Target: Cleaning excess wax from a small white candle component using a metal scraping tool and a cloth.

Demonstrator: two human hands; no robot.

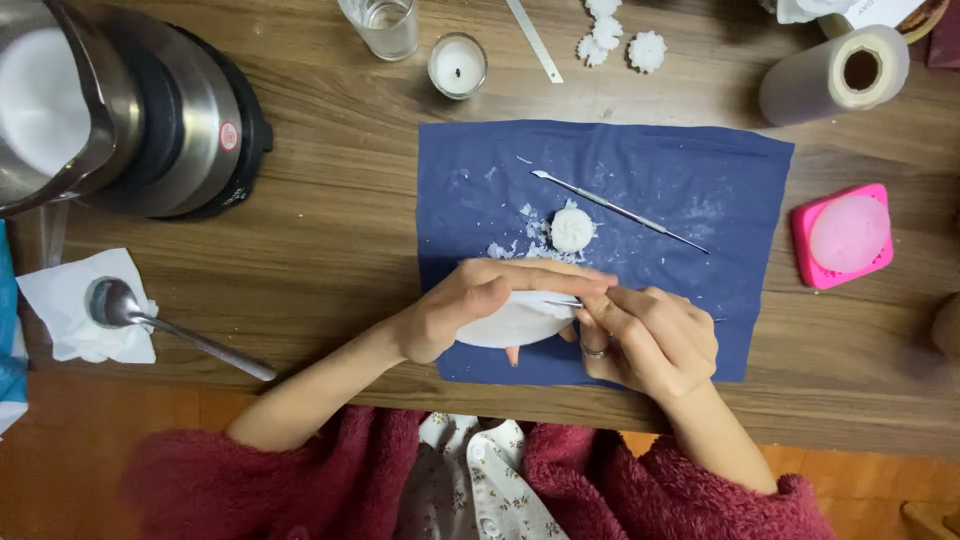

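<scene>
left hand [470, 305] wraps over a white soap-like block [515, 322], gripping it just above the near edge of the blue cloth [700, 300]; right hand [645, 340] pinches a thin metal tool [562, 303], tip against the block. just beyond: a small carved white flower [572, 229] amid shavings, a second metal pick [620, 210]. farther out on the wooden table [330, 230]: pink mould [843, 236], candle [458, 66], kettle [130, 110], spoon [160, 322] on tissue.

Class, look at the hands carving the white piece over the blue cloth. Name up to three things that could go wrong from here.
1. The right hand works a thin metal carving tool right beside the left hand cupping the white oval wax piece; a slip might nick those fingers.
2. The small carved white flower lies just above the hands on the dark blue cloth and could get knocked.
3. White shavings may scatter off the cloth.
</scene>
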